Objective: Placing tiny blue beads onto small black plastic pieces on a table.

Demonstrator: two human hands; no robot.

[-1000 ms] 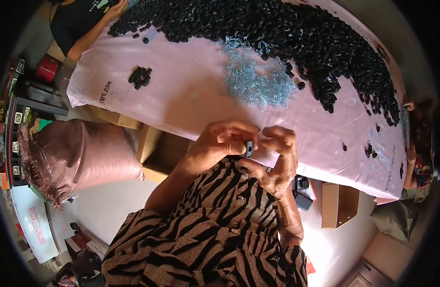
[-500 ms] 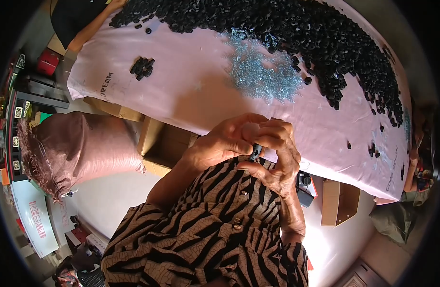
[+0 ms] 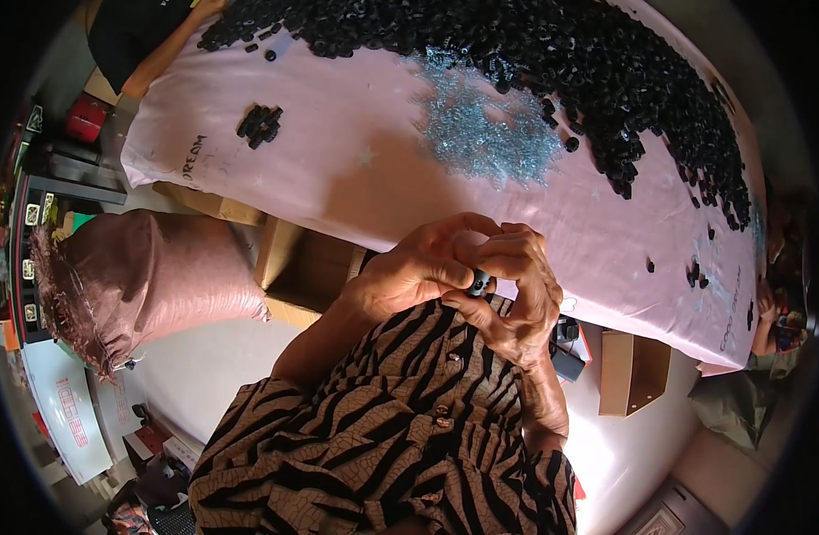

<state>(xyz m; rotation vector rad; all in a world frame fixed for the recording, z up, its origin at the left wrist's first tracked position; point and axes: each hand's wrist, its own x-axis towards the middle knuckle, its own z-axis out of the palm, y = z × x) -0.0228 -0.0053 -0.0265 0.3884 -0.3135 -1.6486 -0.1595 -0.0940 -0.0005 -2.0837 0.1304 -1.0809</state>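
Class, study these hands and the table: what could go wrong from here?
The small black part, held between the left hand and right hand, could slip and perhaps drop to the floor. Being dark like the pieces in the black heap, it might get lost there. The shiny bluish pile meets that heap, so they could mix.

We see a makeshift workshop, by the look of it.
Beyond the left hand [image 3: 418,267], we find a pink-covered table [image 3: 280,174] heaped with small black parts [image 3: 534,53] and bluish coils [image 3: 490,134], another person's arm [image 3: 162,58] at its far left; left of that hand, a stuffed sack [image 3: 182,276] and open carton [image 3: 278,254]; right of the right hand [image 3: 525,299], a cardboard box [image 3: 616,374].
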